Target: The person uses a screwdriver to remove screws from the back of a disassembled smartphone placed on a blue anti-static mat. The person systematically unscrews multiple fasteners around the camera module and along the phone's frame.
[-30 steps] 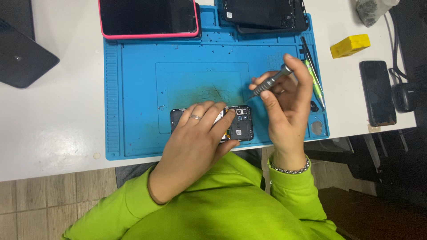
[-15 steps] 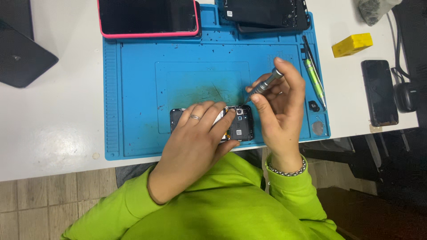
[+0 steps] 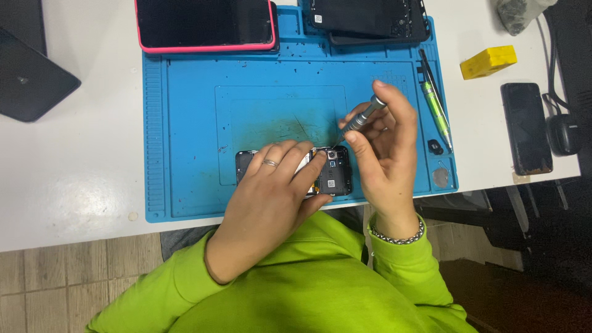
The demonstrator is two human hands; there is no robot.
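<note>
With its back cover already off, the opened phone (image 3: 330,176) lies pinned by the left hand (image 3: 271,191) while the right hand (image 3: 385,148) grips a screwdriver (image 3: 361,120), tip at a screw near the camera, so unscrewing seems unfinished.

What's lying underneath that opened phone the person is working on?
The opened phone lies flat on a blue work mat, which rests on a white table. The left hand covers the phone's left half, so that part is hidden.
</note>
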